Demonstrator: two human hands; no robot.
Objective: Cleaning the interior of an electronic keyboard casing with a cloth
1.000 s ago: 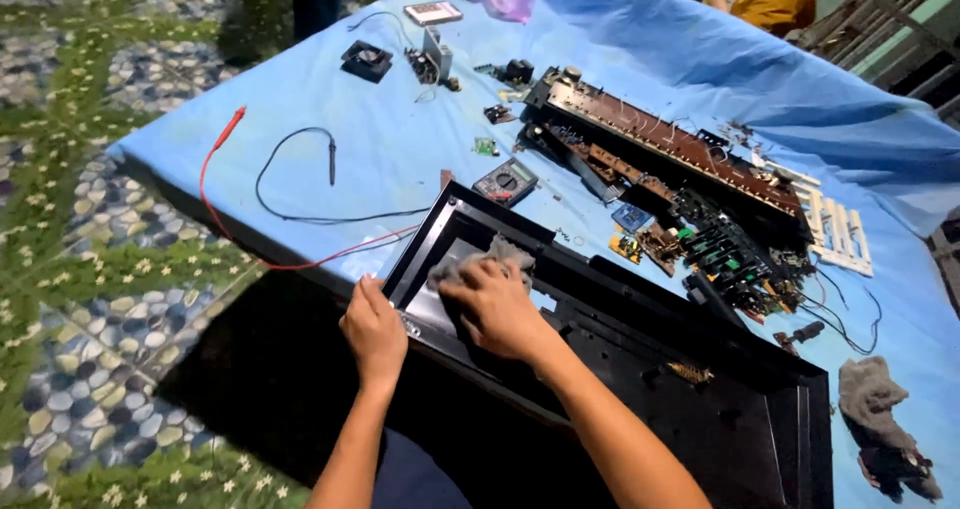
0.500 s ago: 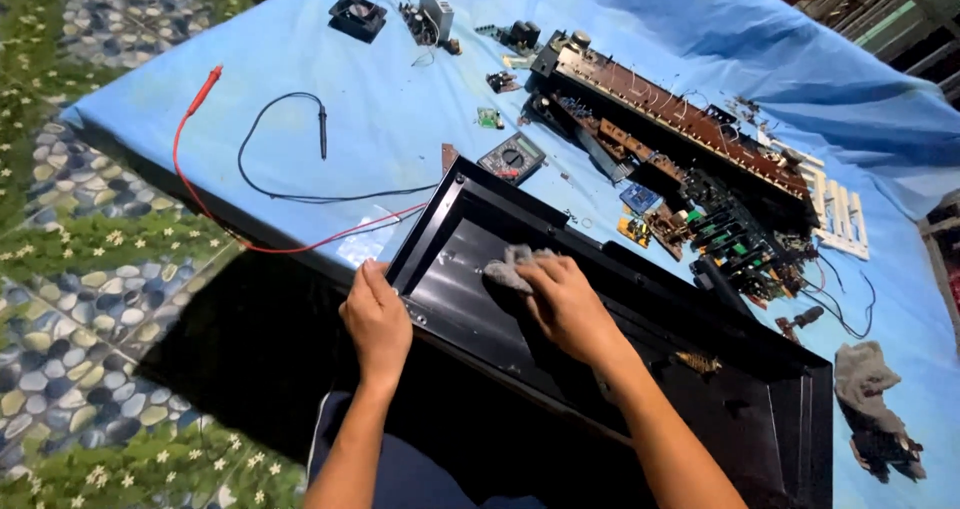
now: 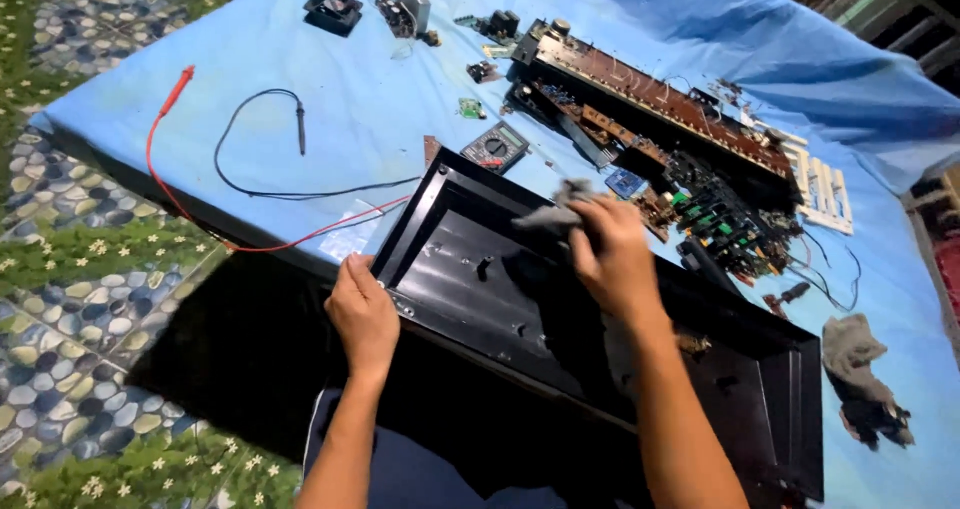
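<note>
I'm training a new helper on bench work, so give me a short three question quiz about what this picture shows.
1. True or false: the left hand rests on the edge of the black casing.
2. What does the right hand press against the casing? A) a grey cloth B) a screwdriver C) a red probe
3. Fill in: the multimeter lies on the ____ table cover, beyond the casing's far corner.

Key
1. True.
2. A, the grey cloth.
3. Blue; the blue table cover also bears the circuit boards.
</note>
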